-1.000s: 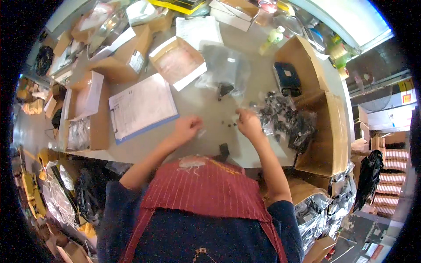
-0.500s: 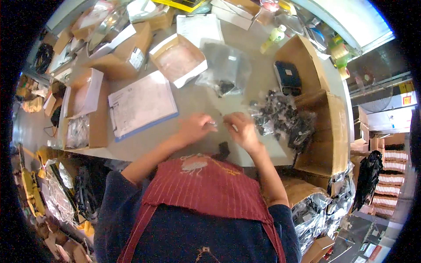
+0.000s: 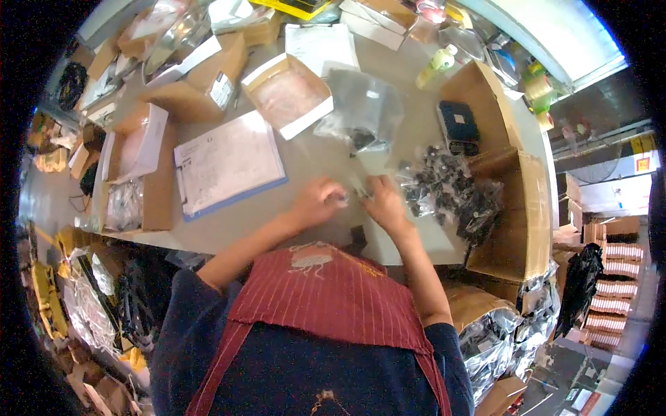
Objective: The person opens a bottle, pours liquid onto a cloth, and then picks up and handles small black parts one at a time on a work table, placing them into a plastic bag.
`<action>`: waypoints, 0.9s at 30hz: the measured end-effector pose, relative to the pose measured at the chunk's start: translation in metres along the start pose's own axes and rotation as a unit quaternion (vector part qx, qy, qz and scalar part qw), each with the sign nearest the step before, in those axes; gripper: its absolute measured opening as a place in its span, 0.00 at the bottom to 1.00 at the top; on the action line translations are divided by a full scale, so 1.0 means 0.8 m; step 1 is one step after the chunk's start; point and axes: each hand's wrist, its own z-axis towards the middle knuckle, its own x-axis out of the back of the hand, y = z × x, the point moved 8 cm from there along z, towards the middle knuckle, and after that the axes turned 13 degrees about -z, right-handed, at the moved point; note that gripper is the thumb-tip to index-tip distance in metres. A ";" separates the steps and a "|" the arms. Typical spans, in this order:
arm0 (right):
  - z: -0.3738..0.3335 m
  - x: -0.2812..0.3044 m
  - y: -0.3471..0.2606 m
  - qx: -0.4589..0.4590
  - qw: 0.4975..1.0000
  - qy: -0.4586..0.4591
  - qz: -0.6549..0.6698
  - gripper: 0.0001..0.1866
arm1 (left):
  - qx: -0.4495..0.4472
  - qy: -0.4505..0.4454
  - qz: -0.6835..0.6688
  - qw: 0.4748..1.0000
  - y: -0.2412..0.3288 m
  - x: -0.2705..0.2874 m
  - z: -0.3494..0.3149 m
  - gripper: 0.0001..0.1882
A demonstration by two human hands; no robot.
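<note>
- Pale, clear-looking strip (image 3: pixel 359 186): located between the two hands, just left of the right hand (image 3: pixel 386 208), at its fingertips; blur hides its exact form.
- Right grip: fingertips appear closed together on the strip.
- Left hand (image 3: pixel 316 202): fingers curled, a small glint at the fingertips; cannot tell whether the grip is clamped on anything. It stands just left of the strip, apart from the right hand.
- Progress, by judgement: partway. The strip is in hand, its handling apparently unfinished.
- Large clear bag (image 3: pixel 368 104): lies far of the hands; dark pieces show at its near end, inside or beneath, cannot tell which.
- Heap of dark pieces in clear wrapping (image 3: pixel 444 177): right of the right hand, loose on the counter (image 3: pixel 312 156); judged as a good quantity left unhandled.
- Dark block (image 3: pixel 358 239): near edge, below the hands, untouched.
- Outward: clipboard with papers (image 3: pixel 229 163) at left, open white-sided box (image 3: pixel 291 97) far, cardboard box (image 3: pixel 513 215) at right.
</note>
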 end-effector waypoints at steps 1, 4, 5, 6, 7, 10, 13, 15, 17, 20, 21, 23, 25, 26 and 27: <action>-0.002 -0.011 0.004 0.000 1.000 0.001 -0.001 0.13 | -0.001 0.000 0.000 1.000 0.001 0.001 0.000 0.13; -0.002 -0.036 0.001 0.051 0.999 -0.002 -0.013 0.12 | 0.030 0.002 -0.006 1.000 -0.003 0.000 -0.003 0.10; 0.003 -0.044 -0.003 0.069 0.997 -0.016 -0.008 0.11 | 0.090 -0.005 -0.016 0.996 -0.021 -0.005 -0.007 0.11; 0.006 -0.050 -0.005 0.086 0.996 -0.030 -0.004 0.10 | 0.150 -0.011 -0.027 0.988 -0.039 -0.010 -0.013 0.13; 0.005 -0.051 -0.003 0.087 0.996 -0.029 -0.004 0.10 | 0.149 -0.010 -0.026 0.988 -0.046 -0.012 -0.016 0.13; 0.009 -0.028 -0.018 0.071 0.996 -0.039 0.033 0.09 | 0.125 0.002 -0.047 0.991 -0.047 -0.008 -0.017 0.15; 0.012 0.031 -0.053 0.049 0.980 -0.009 0.192 0.09 | 0.163 -0.015 -0.082 0.983 -0.049 -0.007 -0.017 0.14; 0.012 0.055 -0.078 0.098 0.968 0.008 0.231 0.13 | 0.237 -0.014 -0.131 0.963 -0.064 -0.010 -0.018 0.16; 0.008 0.055 -0.092 0.133 0.961 0.007 0.241 0.12 | 0.229 -0.011 -0.183 0.956 -0.059 -0.009 -0.017 0.17; 0.003 0.054 -0.101 0.182 0.955 0.008 0.232 0.12 | 0.211 -0.008 -0.229 0.950 -0.064 -0.016 -0.015 0.18; 0.001 0.053 -0.102 0.197 0.957 0.010 0.213 0.12 | 0.202 -0.008 -0.225 0.953 -0.067 -0.017 -0.015 0.18; 0.001 0.054 -0.097 0.186 0.958 0.022 0.217 0.13 | 0.200 -0.016 -0.186 0.962 -0.066 -0.016 -0.014 0.16; 0.006 0.054 -0.087 0.175 0.959 0.034 0.221 0.14 | 0.198 -0.024 -0.148 0.969 -0.065 -0.016 -0.011 0.15; 0.017 0.055 -0.073 0.134 0.964 0.051 0.225 0.15 | 0.207 -0.011 -0.193 0.959 -0.068 -0.017 -0.012 0.14; 0.029 0.053 -0.056 0.093 0.967 0.067 0.227 0.15 | 0.216 0.002 -0.238 0.947 -0.073 -0.018 -0.013 0.13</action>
